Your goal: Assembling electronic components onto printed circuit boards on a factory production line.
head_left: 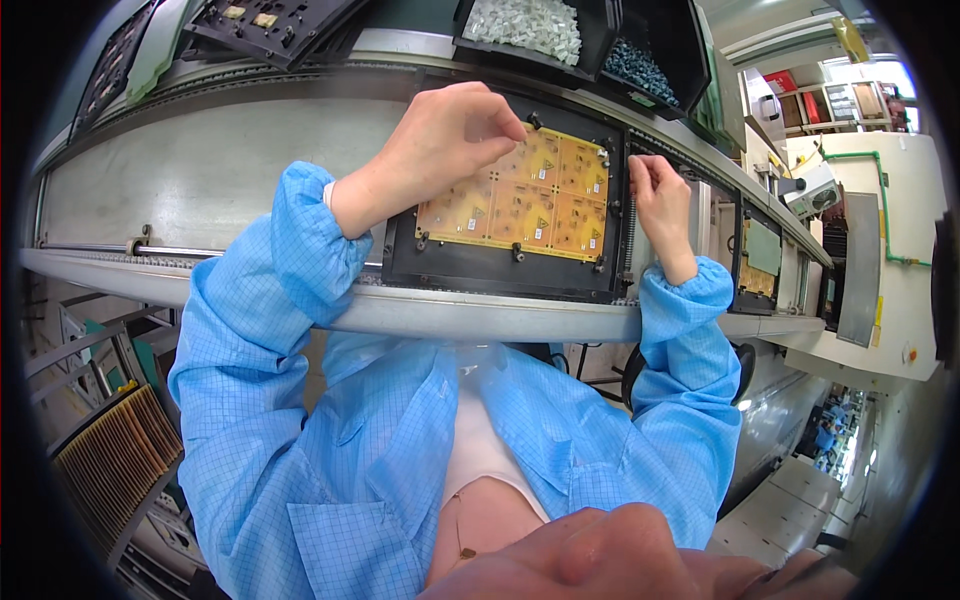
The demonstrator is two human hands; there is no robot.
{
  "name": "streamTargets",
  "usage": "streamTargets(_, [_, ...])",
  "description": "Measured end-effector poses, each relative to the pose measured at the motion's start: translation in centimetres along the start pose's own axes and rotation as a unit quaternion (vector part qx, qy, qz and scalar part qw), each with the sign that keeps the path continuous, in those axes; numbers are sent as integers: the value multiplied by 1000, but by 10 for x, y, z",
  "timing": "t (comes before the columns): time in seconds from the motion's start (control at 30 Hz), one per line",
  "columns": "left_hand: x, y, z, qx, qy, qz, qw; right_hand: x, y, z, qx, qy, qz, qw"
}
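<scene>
A yellow circuit board panel (536, 205) made of several joined boards lies in a black carrier frame (450, 268), held by small black clips. Over the panel's far left part is my left hand (445, 135). Its thumb and index finger are bent toward each other in a pinch, and anything between them is too small to make out. My right hand (661, 200) is just beyond the carrier's right edge, fingertips pressed together; what they hold, if anything, is hidden. Near the panel's far right corner sits a small whitish part (603, 157).
At the back stand a black bin of white parts (522, 30) and a black bin of blue parts (640, 72). Another black carrier (265, 30) lies back left. The metal conveyor rail (480, 316) runs along the front. A second carrier (757, 262) sits farther right, and a rack of boards (115, 460) lower left.
</scene>
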State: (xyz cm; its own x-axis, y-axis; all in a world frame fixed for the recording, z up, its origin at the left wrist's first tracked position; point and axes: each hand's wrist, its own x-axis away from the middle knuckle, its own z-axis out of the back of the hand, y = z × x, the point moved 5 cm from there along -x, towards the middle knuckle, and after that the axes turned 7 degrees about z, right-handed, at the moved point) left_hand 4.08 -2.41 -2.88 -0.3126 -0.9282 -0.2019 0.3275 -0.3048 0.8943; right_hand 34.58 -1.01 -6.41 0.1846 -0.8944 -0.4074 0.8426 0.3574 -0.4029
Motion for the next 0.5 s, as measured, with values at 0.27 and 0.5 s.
streamTargets(0.27, [2,-2,10,8,-1,47,999,-37,-34,-7,-78,-66,-1,995])
streamTargets(0.5, [-8,-5,6,13,-27,54,998,-104,-19,21,187,73,163,966])
